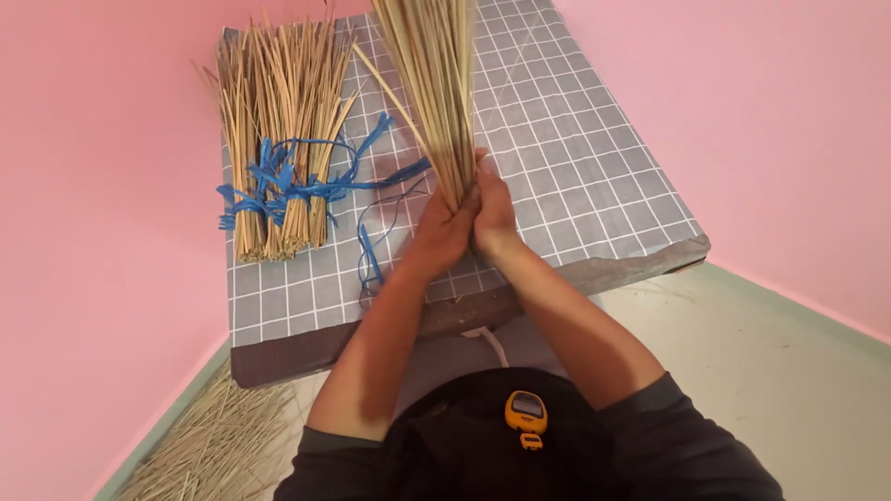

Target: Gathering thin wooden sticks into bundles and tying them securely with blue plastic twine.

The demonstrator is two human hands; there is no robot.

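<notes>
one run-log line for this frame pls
left hand: gripping stick bundle | right hand: gripping same bundle, upright | tied bundles, blue string: on checked board | loose sticks: floor

Left hand [444,230]: closed around the lower end of a sheaf of thin pale sticks [434,83].
Right hand [494,209]: pressed against the left, clasping the same sheaf.
Sheaf: rose upright and fanned wider toward the top edge.
Tied bundles [278,139]: lay to the left, bound with blue string [288,181].
Surface: grey checked mat [575,158].
Floor, lower left: loose sticks [209,445].
</notes>
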